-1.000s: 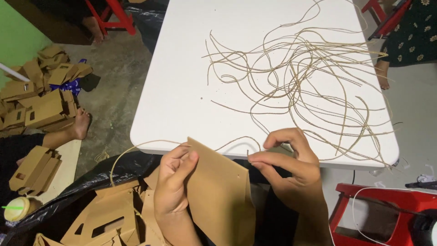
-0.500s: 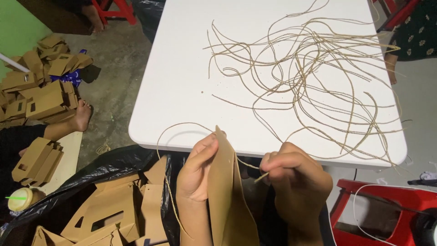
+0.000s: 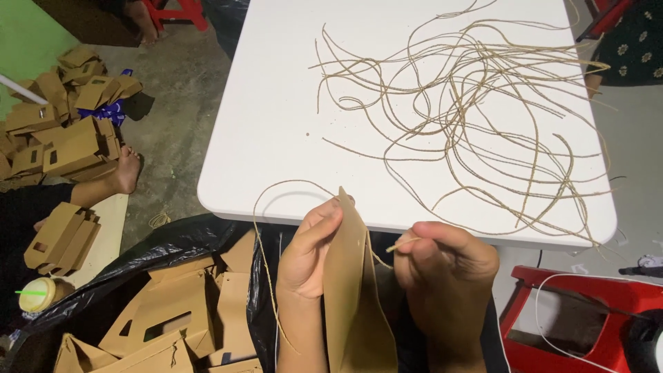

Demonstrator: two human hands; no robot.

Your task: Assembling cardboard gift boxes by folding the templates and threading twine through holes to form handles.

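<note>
White table (image 3: 276,138) strewn with many twine lengths (image 3: 469,103) beyond both hands: left hand (image 3: 311,252) clamped on one brown paper bag (image 3: 356,297), right hand (image 3: 445,266) pinching one twine end (image 3: 395,245).

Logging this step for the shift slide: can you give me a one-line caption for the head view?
Left hand holds a brown paper bag while right hand pinches a twine end beside it.
</note>
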